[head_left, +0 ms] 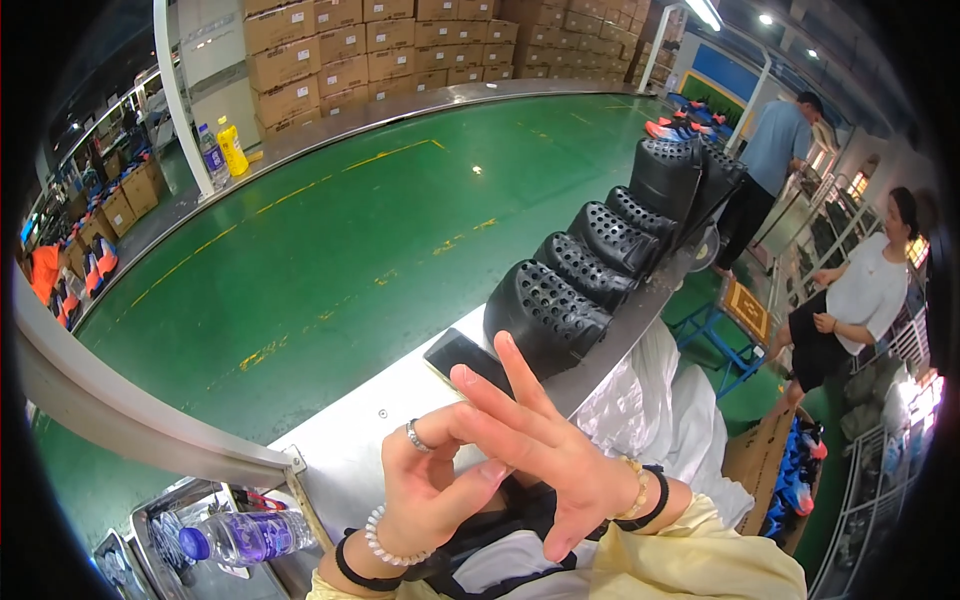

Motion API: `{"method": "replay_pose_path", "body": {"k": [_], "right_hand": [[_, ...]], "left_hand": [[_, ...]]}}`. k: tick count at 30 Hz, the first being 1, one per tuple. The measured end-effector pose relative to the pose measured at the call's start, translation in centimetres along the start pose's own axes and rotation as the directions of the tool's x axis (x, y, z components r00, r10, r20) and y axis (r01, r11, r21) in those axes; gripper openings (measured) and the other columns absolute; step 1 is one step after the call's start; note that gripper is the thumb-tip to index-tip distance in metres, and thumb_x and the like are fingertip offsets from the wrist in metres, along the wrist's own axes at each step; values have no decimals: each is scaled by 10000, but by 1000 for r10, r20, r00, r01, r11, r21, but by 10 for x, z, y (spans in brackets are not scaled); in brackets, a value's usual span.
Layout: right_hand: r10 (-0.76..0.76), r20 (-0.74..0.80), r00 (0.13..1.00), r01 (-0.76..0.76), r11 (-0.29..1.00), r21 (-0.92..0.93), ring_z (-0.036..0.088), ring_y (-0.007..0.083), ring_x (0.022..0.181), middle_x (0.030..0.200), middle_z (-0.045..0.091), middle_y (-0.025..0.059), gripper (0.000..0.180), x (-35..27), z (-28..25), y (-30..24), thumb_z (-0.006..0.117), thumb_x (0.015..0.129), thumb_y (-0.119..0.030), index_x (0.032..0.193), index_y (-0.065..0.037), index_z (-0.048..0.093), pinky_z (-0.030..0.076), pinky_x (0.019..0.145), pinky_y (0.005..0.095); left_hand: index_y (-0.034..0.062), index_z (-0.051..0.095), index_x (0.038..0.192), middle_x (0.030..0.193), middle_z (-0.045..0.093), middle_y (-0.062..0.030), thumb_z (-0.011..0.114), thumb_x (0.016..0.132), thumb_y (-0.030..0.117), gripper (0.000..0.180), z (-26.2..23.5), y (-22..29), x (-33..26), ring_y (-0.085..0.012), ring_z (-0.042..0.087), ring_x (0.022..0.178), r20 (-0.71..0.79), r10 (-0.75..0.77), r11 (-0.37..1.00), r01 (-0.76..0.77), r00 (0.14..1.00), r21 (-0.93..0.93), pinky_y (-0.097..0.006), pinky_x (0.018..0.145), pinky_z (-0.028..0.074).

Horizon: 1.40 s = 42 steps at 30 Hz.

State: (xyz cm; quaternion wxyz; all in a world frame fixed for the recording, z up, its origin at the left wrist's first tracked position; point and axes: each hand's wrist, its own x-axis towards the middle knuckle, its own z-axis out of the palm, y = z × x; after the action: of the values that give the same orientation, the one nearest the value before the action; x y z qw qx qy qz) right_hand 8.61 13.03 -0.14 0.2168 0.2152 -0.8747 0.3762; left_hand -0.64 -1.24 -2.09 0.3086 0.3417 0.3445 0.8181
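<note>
The work looks paused, the left hand (425, 492) touching the right hand (585, 468) at 6 o'clock. The right grip stands open and unladen; the left curls (whether around anything, I cannot tell). At least six black perforated clogs (540, 308) line the table (345, 452) from 12 to 1 o'clock beyond both hands; one smartphone (462, 353) lies at 11; taking a clog would call for parting the hands

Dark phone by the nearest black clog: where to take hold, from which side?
Probably across its two long edges near the far-left end, coming from above on the left. The phone lies flat on the pale table, that end uncovered; the nearest black clog stands close on its right, and the right hand hides its near end.
</note>
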Motion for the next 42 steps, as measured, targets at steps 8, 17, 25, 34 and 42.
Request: {"method": "replay_pose_path", "body": {"k": [8, 17, 25, 34, 42], "right_hand": [[-28, -44, 999, 19, 980, -198, 30, 488, 1403, 1488, 281, 238, 1036, -1, -1, -6, 383, 785, -787, 1389, 55, 380, 0, 1093, 585], [4, -67, 998, -34, 886, -462, 161, 488, 1385, 1442, 410, 153, 906, -2, -6, -16, 444, 785, -747, 1326, -22, 497, 31, 1078, 637], [-17, -71, 997, -21, 868, -496, 170, 480, 1386, 1442, 412, 148, 904, -3, -2, -12, 480, 772, -731, 1337, -26, 481, 49, 1073, 649], [-23, -58, 998, 9, 975, -223, 110, 483, 1397, 1501, 257, 234, 1023, -1, -1, 3, 458, 769, -759, 1418, 23, 349, 38, 1098, 583], [-4, -33, 999, 13, 966, 257, -60, 434, 1419, 1539, 81, 253, 1225, 3, -8, -2, 409, 669, -884, 1472, 18, 210, 14, 1094, 574]], "left_hand": [[-46, 594, 1055, 952, 663, -103, 613, 729, -103, 331, 3, 3, 1, -181, 624, 935, 12, 47, 999, -47, 999, -24, -323, 862, 469], [-65, 619, 969, 926, 661, -91, 621, 738, -109, 236, -4, 12, 4, -185, 631, 903, 32, -166, 984, 163, 986, 78, -315, 833, 498], [-63, 627, 941, 883, 649, -90, 553, 724, -100, 232, 3, 1, 5, -170, 616, 878, -47, -109, 987, 103, 993, -119, -298, 776, 505], [-59, 617, 942, 850, 632, -52, 551, 690, -94, 263, 9, -5, 11, -141, 578, 812, -138, 43, 999, -42, 990, 8, -284, 778, 456], [-63, 607, 1031, 882, 654, -72, 572, 707, -94, 328, 9, -12, 18, -152, 597, 852, -42, 105, 979, -95, 994, 183, -295, 807, 456]]}}
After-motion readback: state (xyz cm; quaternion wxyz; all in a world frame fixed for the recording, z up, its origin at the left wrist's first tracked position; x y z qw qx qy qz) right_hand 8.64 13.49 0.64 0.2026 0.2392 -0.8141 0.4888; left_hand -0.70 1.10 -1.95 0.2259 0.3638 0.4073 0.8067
